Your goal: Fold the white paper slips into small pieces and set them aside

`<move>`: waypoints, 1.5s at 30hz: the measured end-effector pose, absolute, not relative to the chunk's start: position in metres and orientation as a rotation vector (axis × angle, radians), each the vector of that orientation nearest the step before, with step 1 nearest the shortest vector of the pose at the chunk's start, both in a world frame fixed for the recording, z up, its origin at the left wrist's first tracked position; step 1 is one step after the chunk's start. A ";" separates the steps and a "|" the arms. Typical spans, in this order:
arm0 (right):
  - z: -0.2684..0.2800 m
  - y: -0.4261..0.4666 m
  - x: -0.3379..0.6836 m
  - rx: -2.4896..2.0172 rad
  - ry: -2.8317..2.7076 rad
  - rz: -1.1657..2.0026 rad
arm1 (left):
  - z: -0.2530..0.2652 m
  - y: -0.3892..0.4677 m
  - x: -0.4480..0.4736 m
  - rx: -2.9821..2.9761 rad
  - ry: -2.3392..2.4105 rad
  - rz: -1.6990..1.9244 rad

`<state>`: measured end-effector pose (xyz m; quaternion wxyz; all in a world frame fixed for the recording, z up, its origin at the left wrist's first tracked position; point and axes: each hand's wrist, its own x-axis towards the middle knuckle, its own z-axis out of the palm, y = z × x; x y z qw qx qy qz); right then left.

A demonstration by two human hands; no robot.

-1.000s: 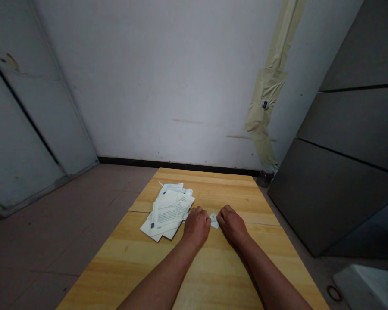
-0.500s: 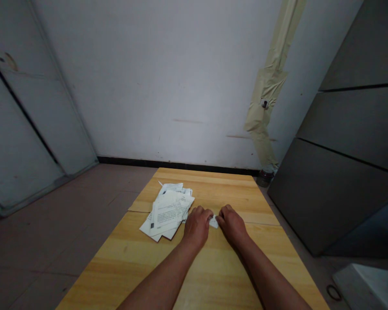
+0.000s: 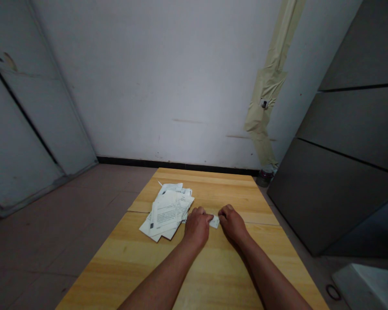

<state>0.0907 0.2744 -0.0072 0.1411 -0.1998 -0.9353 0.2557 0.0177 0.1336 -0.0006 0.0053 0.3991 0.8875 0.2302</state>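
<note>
A small folded piece of paper (image 3: 214,221) lies on the wooden table (image 3: 210,267) between my hands. My left hand (image 3: 197,224) is closed at its left end, with the thumb pressed onto it. At the paper's right edge, the curled fingers of my right hand (image 3: 231,220) rest by its upper corner; whether they pinch it is hard to see. Just left of my left hand is a loose pile of printed paper sheets (image 3: 168,213), overlapping at different angles, with part of it behind my fingers.
Beyond the table's far edge stands a white wall (image 3: 168,86) with tan tape (image 3: 261,116) running down it. A jar (image 3: 264,178) sits on the floor near the far right corner. Grey cabinet panels (image 3: 342,172) rise on the right, and a white box (image 3: 368,286) is at lower right.
My left thumb has stretched out over the paper, and my right fingers have drawn slightly off it. More of the small paper shows now. The pile stays put.
</note>
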 end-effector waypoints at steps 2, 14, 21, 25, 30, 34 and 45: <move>-0.005 0.271 0.091 -0.607 -2.705 0.713 | -0.001 0.134 0.018 1.256 2.783 0.718; 0.001 0.266 0.091 -0.644 -2.719 0.723 | 0.000 0.134 0.019 1.236 2.798 0.753; 0.006 0.257 0.093 -0.659 -2.710 0.676 | -0.004 0.133 0.017 1.218 2.784 0.812; 0.006 0.257 0.092 -0.681 -2.721 0.676 | -0.006 0.132 0.016 1.211 2.757 0.842; 0.003 0.264 0.092 -0.659 -2.713 0.761 | -0.007 0.131 0.015 1.210 2.729 0.868; 0.001 0.268 0.092 -0.637 -2.699 0.793 | -0.007 0.131 0.015 1.210 2.737 0.864; -0.010 0.274 0.090 -0.610 -2.630 0.768 | -0.005 0.131 0.016 1.233 2.759 0.798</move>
